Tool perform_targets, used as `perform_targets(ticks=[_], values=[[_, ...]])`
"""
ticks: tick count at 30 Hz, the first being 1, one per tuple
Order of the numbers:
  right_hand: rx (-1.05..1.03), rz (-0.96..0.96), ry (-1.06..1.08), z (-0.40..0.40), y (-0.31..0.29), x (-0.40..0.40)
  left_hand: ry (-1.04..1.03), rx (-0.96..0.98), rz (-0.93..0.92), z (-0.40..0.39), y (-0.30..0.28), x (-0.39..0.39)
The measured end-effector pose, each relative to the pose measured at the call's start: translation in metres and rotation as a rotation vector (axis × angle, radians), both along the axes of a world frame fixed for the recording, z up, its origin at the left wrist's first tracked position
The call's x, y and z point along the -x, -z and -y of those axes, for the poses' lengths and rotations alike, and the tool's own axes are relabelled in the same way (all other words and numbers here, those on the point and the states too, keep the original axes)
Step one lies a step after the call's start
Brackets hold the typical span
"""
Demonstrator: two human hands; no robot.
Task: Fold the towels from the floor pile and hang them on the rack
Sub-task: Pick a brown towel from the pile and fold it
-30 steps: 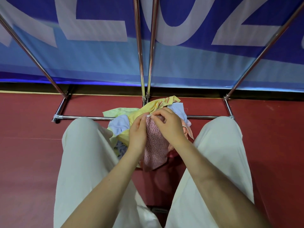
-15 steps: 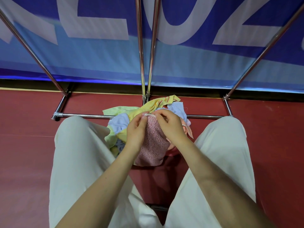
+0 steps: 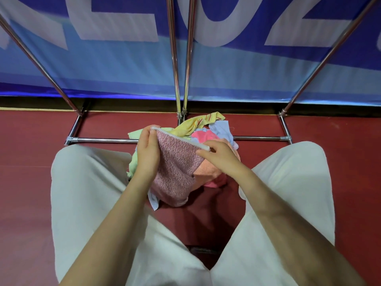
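Observation:
A dusty-pink speckled towel (image 3: 175, 170) with a white edge hangs between my hands above the floor pile. My left hand (image 3: 147, 153) pinches its top left corner. My right hand (image 3: 218, 156) pinches the white edge at the top right. Under it lies the pile of towels (image 3: 204, 135): yellow, pale green, light blue, bright pink and orange pieces, partly hidden by the held towel. The chrome rack (image 3: 177, 65) rises just behind the pile, its low crossbar (image 3: 103, 139) running along the floor.
My knees in cream trousers (image 3: 86, 193) flank the pile on both sides. The floor (image 3: 31, 182) is dark red. A blue banner with large pale letters (image 3: 237, 75) hangs behind the rack's slanted side poles (image 3: 321, 65).
My hands have moved apart along the white edge, stretching the pink towel wider. The bright pink and orange towels in the pile now show to the right.

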State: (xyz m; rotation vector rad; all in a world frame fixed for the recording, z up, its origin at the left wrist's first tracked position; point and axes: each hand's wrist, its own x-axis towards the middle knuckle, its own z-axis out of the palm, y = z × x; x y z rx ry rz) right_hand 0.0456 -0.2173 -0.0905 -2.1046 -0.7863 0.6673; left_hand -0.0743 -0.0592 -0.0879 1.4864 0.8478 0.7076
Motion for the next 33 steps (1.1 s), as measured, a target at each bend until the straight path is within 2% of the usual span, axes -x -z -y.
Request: perform_targets(ticks=[2,4,7,10,15,20,22,25,28,30,33], values=[[-0.226,-0.207,0.131,-0.002,-0.002,0.001,0.003,-0.109,-0.019,-0.001,-0.001,0.002],[-0.390,-0.263,0.237,-0.002,-0.001,0.001,0.043,-0.195,-0.025,0.002,-0.003,0.001],[-0.457,-0.156,0.308,0.001,-0.008,0.008,0.091,-0.232,-0.034,0.006,-0.003,0.000],[-0.545,-0.027,0.382,0.002,-0.014,0.009,0.029,-0.204,-0.051,0.009,0.001,-0.002],[-0.525,0.050,0.406,0.002,-0.010,0.003,-0.042,-0.110,-0.043,0.018,0.002,-0.010],[-0.463,0.018,0.419,-0.002,-0.006,0.003,0.001,0.127,0.000,0.006,0.005,-0.009],[-0.444,0.012,0.398,-0.003,-0.009,0.004,0.021,0.190,-0.040,-0.003,0.006,-0.007],[-0.382,0.007,0.273,-0.002,-0.009,0.012,0.110,0.034,-0.204,-0.005,0.006,-0.002],[-0.331,-0.006,0.173,-0.003,-0.004,0.020,0.291,-0.121,-0.322,0.006,0.007,-0.001],[-0.304,-0.005,0.127,-0.005,-0.002,0.022,0.414,-0.168,-0.324,0.015,0.009,0.000],[-0.317,-0.003,0.081,-0.006,0.000,0.021,0.493,-0.219,-0.257,0.028,0.014,0.000]])
